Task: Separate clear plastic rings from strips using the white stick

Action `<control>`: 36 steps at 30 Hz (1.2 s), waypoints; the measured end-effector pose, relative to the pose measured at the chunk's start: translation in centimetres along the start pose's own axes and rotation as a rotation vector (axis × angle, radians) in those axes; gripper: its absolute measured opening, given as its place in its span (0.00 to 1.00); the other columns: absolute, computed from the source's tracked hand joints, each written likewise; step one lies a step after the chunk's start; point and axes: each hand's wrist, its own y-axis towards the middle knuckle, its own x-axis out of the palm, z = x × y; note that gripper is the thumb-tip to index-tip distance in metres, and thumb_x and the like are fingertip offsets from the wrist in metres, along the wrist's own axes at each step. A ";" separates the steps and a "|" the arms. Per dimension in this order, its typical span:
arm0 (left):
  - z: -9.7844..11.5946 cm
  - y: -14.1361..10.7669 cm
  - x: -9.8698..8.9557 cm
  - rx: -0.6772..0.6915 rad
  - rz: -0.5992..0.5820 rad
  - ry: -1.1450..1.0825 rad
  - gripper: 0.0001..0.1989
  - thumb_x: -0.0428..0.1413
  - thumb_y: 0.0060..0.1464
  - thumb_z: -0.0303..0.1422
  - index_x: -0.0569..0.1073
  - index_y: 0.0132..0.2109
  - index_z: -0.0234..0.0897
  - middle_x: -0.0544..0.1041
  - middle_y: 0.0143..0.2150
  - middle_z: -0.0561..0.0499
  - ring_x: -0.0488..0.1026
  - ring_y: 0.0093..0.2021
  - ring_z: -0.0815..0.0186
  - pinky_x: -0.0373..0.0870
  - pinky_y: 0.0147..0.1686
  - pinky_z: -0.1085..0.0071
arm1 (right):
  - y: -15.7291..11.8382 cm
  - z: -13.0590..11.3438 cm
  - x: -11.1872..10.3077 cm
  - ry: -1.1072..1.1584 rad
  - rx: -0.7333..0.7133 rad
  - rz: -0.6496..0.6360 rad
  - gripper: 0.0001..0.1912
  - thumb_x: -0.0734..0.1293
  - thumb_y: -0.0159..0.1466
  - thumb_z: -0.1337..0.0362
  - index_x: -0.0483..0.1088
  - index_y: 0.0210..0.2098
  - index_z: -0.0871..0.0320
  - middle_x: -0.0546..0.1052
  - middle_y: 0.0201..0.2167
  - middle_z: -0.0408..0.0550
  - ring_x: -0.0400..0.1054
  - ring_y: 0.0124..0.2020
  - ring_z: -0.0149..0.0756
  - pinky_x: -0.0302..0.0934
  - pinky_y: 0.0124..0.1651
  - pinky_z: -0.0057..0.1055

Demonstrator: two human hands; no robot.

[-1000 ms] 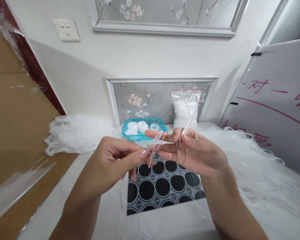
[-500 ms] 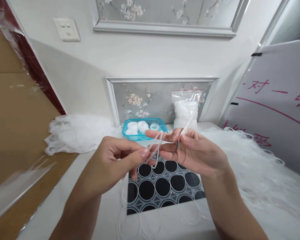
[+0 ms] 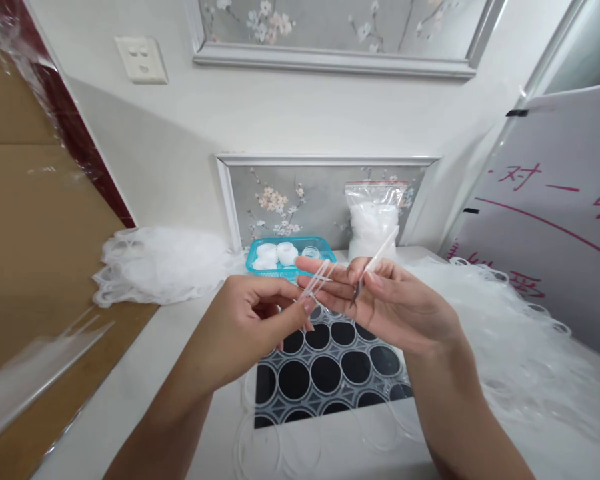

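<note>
My left hand (image 3: pixel 253 327) pinches thin translucent white loops (image 3: pixel 318 280) between thumb and fingers. They pass around the outstretched fingers of my right hand (image 3: pixel 405 307), and the hands almost meet there. Between the right thumb and index finger sits a slim white tool (image 3: pixel 381 250) with a dark pointed tip, its white end slanting up and away; its exact kind is unclear. Beneath both hands lies a clear sheet of joined rings (image 3: pixel 325 353), partly over a black mat (image 3: pixel 294 380); the left hand covers some of it.
At the back stand a blue basket (image 3: pixel 253 257) of white ring stacks and a zip bag (image 3: pixel 375 220) of white material. Heaps of clear ring sheets lie left (image 3: pixel 155 267) and right (image 3: pixel 510 347). Cardboard (image 3: pixel 25 233) borders the left, a whiteboard (image 3: pixel 555 233) the right.
My left hand has moved slightly right and up, closer to the right fingers. The loops now lie tighter across those fingers. The right hand keeps the tool and has hardly moved.
</note>
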 end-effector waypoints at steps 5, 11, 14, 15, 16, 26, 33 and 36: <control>-0.1 -0.1 -0.4 0.032 -0.012 -0.095 0.09 0.58 0.55 0.36 0.81 0.31 0.40 0.78 0.24 0.53 0.66 0.16 0.76 0.61 0.15 0.83 | -0.1 -0.2 0.1 0.008 0.001 -0.033 0.04 0.70 0.63 0.58 0.79 0.35 0.47 0.76 0.52 0.41 0.68 0.56 0.36 0.64 0.58 0.31; -0.2 0.1 -1.1 0.058 -0.172 -0.401 0.05 0.59 0.53 0.29 0.81 0.32 0.39 0.81 0.29 0.51 0.70 0.17 0.76 0.59 0.14 0.84 | 0.0 -0.2 0.0 0.029 0.009 -0.022 0.05 0.70 0.62 0.56 0.78 0.33 0.48 0.76 0.53 0.41 0.70 0.54 0.36 0.65 0.57 0.34; -0.6 0.3 -1.4 0.101 -0.301 -0.631 0.06 0.58 0.54 0.30 0.80 0.34 0.40 0.81 0.28 0.51 0.71 0.16 0.74 0.57 0.12 0.84 | 0.2 0.1 0.0 0.048 0.019 -0.040 0.05 0.71 0.62 0.58 0.78 0.33 0.50 0.76 0.53 0.43 0.70 0.54 0.36 0.67 0.53 0.31; -0.8 0.5 -1.5 0.132 -0.330 -0.702 0.06 0.57 0.55 0.31 0.80 0.34 0.40 0.81 0.28 0.51 0.71 0.15 0.74 0.56 0.11 0.83 | 0.3 0.3 0.1 0.048 0.034 -0.040 0.05 0.71 0.62 0.58 0.78 0.33 0.51 0.76 0.53 0.44 0.70 0.54 0.36 0.68 0.51 0.31; -0.9 0.7 -1.5 0.164 -0.335 -0.759 0.07 0.57 0.55 0.32 0.81 0.35 0.40 0.81 0.29 0.51 0.70 0.14 0.73 0.55 0.10 0.82 | 0.4 0.5 0.2 0.046 0.053 -0.037 0.05 0.72 0.61 0.58 0.78 0.33 0.51 0.76 0.52 0.45 0.70 0.54 0.37 0.68 0.49 0.30; -9.2 8.7 -4.4 -0.075 0.287 0.014 0.36 0.53 0.58 0.50 0.58 0.67 0.39 0.75 0.25 0.53 0.58 0.14 0.76 0.52 0.15 0.79 | 1.2 1.9 -2.3 -0.183 0.076 0.198 0.10 0.76 0.55 0.55 0.79 0.33 0.54 0.79 0.48 0.49 0.71 0.52 0.40 0.62 0.57 0.38; -18.4 18.0 -4.0 -0.380 0.100 0.609 0.21 0.63 0.51 0.45 0.76 0.46 0.35 0.78 0.45 0.45 0.75 0.47 0.57 0.70 0.45 0.67 | -3.4 8.5 -6.9 -0.435 0.376 0.414 0.20 0.74 0.55 0.49 0.80 0.40 0.56 0.80 0.44 0.52 0.72 0.47 0.42 0.60 0.58 0.42; -20.2 19.5 -3.3 -0.442 -0.038 0.727 0.17 0.59 0.58 0.42 0.74 0.48 0.33 0.75 0.50 0.44 0.72 0.51 0.58 0.68 0.52 0.55 | -5.3 9.9 -7.9 -0.369 0.381 0.538 0.22 0.74 0.54 0.47 0.80 0.39 0.57 0.80 0.42 0.52 0.72 0.46 0.44 0.62 0.56 0.43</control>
